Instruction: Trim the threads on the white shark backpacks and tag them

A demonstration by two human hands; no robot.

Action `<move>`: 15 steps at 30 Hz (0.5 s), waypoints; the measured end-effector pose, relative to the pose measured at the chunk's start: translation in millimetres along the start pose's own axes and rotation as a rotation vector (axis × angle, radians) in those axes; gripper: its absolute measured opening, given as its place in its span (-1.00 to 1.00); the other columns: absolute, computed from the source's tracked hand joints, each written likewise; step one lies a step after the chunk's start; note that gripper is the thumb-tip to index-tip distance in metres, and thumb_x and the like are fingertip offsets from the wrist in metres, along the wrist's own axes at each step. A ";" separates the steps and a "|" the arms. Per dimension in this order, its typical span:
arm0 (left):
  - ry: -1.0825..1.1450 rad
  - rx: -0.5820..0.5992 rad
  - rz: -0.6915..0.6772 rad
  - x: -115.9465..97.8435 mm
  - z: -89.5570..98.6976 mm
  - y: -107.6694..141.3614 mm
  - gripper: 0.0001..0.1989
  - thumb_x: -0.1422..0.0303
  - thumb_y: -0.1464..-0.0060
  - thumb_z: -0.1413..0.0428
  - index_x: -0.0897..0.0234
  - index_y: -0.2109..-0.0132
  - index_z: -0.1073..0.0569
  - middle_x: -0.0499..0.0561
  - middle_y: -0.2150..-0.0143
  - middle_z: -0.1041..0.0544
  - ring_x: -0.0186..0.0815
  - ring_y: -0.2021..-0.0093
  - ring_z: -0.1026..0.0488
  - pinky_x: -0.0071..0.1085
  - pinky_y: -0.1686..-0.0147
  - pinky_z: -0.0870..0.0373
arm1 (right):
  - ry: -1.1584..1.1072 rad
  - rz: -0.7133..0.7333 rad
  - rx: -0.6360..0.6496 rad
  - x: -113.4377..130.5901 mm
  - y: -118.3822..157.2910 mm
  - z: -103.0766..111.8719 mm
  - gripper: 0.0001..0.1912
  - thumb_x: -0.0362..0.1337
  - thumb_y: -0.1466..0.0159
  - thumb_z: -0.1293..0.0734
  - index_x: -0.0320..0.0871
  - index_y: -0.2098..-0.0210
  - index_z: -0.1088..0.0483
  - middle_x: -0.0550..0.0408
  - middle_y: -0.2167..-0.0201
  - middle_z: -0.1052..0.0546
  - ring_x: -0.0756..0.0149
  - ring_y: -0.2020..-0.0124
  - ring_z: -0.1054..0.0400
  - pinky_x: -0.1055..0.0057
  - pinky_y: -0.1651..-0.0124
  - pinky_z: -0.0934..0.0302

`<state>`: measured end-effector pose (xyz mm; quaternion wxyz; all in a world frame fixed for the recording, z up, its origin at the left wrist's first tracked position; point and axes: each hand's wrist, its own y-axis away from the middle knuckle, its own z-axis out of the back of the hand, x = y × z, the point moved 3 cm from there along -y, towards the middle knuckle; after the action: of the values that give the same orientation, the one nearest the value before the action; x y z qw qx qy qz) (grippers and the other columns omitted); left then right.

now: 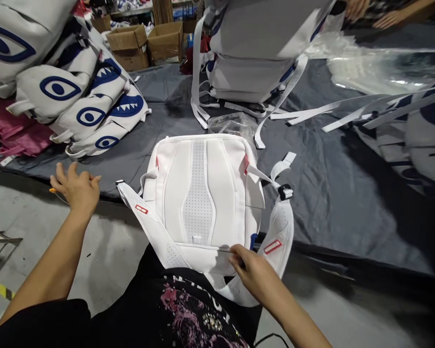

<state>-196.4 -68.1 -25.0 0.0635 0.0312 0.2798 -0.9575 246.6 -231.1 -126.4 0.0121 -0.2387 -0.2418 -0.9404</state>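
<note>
A white backpack (224, 193) lies back panel up in front of me at the table's edge, its padded straps spread to both sides and toward my body. My right hand (252, 270) pinches the backpack's near edge, right of its middle. Off to the left, apart from the backpack, my left hand (78, 188) is raised with its fingers spread. A small orange thing (52, 190) shows beside those fingers; I cannot tell whether the hand holds it. A black buckle (285, 192) sits on the right strap.
White backpacks with blue eye patches (60, 89) are stacked at the left on pink fabric (14, 128). Another backpack (250, 53) stands behind mine. Clear plastic bags (377, 72) lie at the back right, near another person's hand (389, 19). Cardboard boxes (128, 46) stand farther back.
</note>
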 end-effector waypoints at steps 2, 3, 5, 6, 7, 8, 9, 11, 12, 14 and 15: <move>0.037 -0.030 -0.041 -31.9 9.5 -1.1 -0.77 0.23 -0.22 -0.02 0.09 0.01 -0.43 -0.13 -0.44 -0.08 0.12 -0.46 0.15 0.34 -0.31 0.19 | -0.183 -0.002 -0.068 9.0 4.0 12.4 -0.77 -0.18 -0.37 -0.17 -0.13 0.10 -0.36 -0.03 0.18 -0.60 0.15 0.13 -0.50 0.33 0.13 -0.26; 0.074 -0.039 -0.061 -52.2 11.5 -0.8 -0.68 0.24 -0.20 -0.04 0.10 -0.09 -0.39 -0.06 -0.47 -0.03 0.13 -0.46 0.18 0.34 -0.32 0.20 | -0.232 -0.016 -0.109 13.6 6.7 18.4 -0.73 -0.12 -0.36 -0.17 -0.13 0.10 -0.37 -0.02 0.18 -0.61 0.14 0.13 -0.50 0.32 0.13 -0.27; 0.224 0.000 -0.207 -100.5 11.1 7.0 -0.49 0.22 -0.17 -0.09 0.19 -0.24 -0.28 0.13 -0.47 -0.02 0.15 -0.45 0.13 0.29 -0.32 0.11 | -0.268 -0.058 -0.217 22.3 14.0 30.2 -0.65 -0.02 -0.35 -0.17 -0.12 0.08 -0.38 -0.02 0.19 -0.61 0.11 0.15 -0.50 0.30 0.15 -0.27; 0.341 0.068 -0.335 -126.9 10.0 16.4 -0.48 0.20 -0.19 -0.09 0.22 -0.26 -0.27 0.19 -0.41 -0.14 0.11 -0.42 0.00 0.23 -0.31 0.00 | -0.270 -0.080 -0.282 26.1 18.3 35.8 -0.60 0.03 -0.34 -0.16 -0.11 0.06 -0.39 -0.01 0.19 -0.62 0.12 0.19 -0.50 0.31 0.18 -0.26; 0.474 0.165 -0.491 -153.5 9.5 29.8 -0.53 0.17 -0.22 -0.06 0.21 -0.23 -0.31 0.19 -0.31 -0.32 0.03 -0.36 -0.17 0.14 -0.28 -0.12 | -0.265 -0.104 -0.347 29.2 22.8 40.9 -0.56 0.07 -0.33 -0.16 -0.11 0.05 -0.40 0.00 0.21 -0.62 0.13 0.24 -0.50 0.32 0.23 -0.24; 0.608 0.296 -0.643 -178.6 9.8 46.6 -0.60 0.15 -0.27 -0.02 0.17 -0.17 -0.36 0.14 -0.19 -0.45 -0.07 -0.26 -0.31 0.04 -0.23 -0.22 | -0.260 -0.129 -0.410 31.7 27.3 45.2 -0.53 0.10 -0.33 -0.15 -0.10 0.06 -0.41 0.02 0.26 -0.62 0.16 0.31 -0.50 0.34 0.28 -0.22; 0.715 0.441 -0.757 -200.7 10.9 64.9 -0.63 0.13 -0.29 0.01 0.15 -0.15 -0.39 0.09 -0.12 -0.52 -0.13 -0.20 -0.38 -0.02 -0.20 -0.28 | -0.264 -0.143 -0.469 33.9 31.5 48.6 -0.52 0.12 -0.32 -0.14 -0.10 0.08 -0.42 0.05 0.34 -0.61 0.19 0.38 -0.48 0.36 0.33 -0.20; 0.821 0.694 -0.911 -235.5 15.4 100.0 -0.55 0.03 -0.25 -0.05 0.14 -0.17 -0.37 0.06 -0.13 -0.51 -0.15 -0.19 -0.38 -0.06 -0.15 -0.32 | -0.329 -0.107 -0.593 38.5 38.4 52.8 -0.50 0.13 -0.33 -0.11 -0.12 0.19 -0.45 0.11 0.54 -0.53 0.25 0.53 -0.41 0.40 0.42 -0.14; 0.853 0.787 -0.954 -248.0 18.0 113.9 -0.51 0.01 -0.21 -0.10 0.15 -0.17 -0.37 0.06 -0.14 -0.51 -0.15 -0.18 -0.37 -0.09 -0.13 -0.33 | -0.390 -0.054 -0.669 41.2 41.0 54.2 -0.49 0.13 -0.34 -0.09 -0.13 0.25 -0.44 0.14 0.60 -0.47 0.28 0.58 -0.37 0.41 0.45 -0.13; 0.908 0.896 -0.995 -263.5 21.7 131.4 -0.62 0.10 -0.19 -0.15 0.19 -0.05 -0.42 0.03 -0.04 -0.54 -0.18 -0.10 -0.41 -0.16 -0.09 -0.34 | -0.524 0.082 -0.824 47.1 44.0 56.2 -0.48 0.14 -0.34 -0.09 -0.14 0.29 -0.43 0.17 0.63 -0.43 0.33 0.61 -0.33 0.44 0.48 -0.15; 0.925 0.913 -0.992 -266.9 22.2 134.8 -0.75 0.18 -0.20 -0.15 0.22 0.06 -0.45 0.01 0.06 -0.57 -0.22 -0.02 -0.44 -0.20 -0.07 -0.34 | -0.580 0.145 -0.869 50.2 43.5 56.8 -0.49 0.14 -0.34 -0.12 -0.15 0.29 -0.42 0.16 0.61 -0.44 0.34 0.59 -0.35 0.44 0.47 -0.17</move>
<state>86.1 -164.9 -52.6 -0.5083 0.3187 -0.1586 -0.7841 233.3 -238.6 -40.3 -0.0905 -0.4881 0.1941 -0.8461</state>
